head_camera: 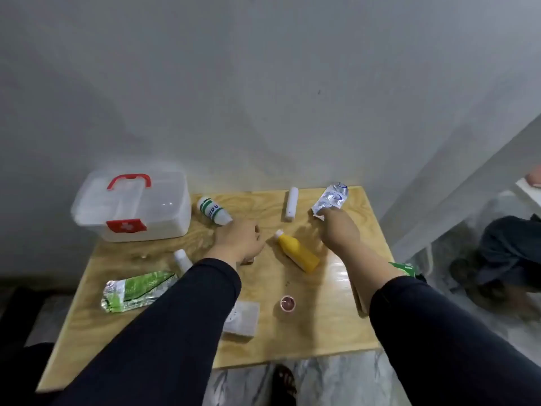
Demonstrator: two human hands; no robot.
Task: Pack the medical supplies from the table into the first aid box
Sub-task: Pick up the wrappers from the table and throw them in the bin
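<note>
The translucent first aid box with a red handle and red clasp stands shut at the table's far left corner. My left hand hovers mid-table beside a white bottle with green stripes lying on its side; its fingers look curled, with nothing seen in them. My right hand pinches the near end of a silver foil packet at the far right. A yellow bottle lies between my hands. A white tube lies at the back.
On the wooden table also lie a green and silver packet, a small white bottle, a white square pad, a small red-rimmed cap and a green item behind my right forearm. A wall stands behind.
</note>
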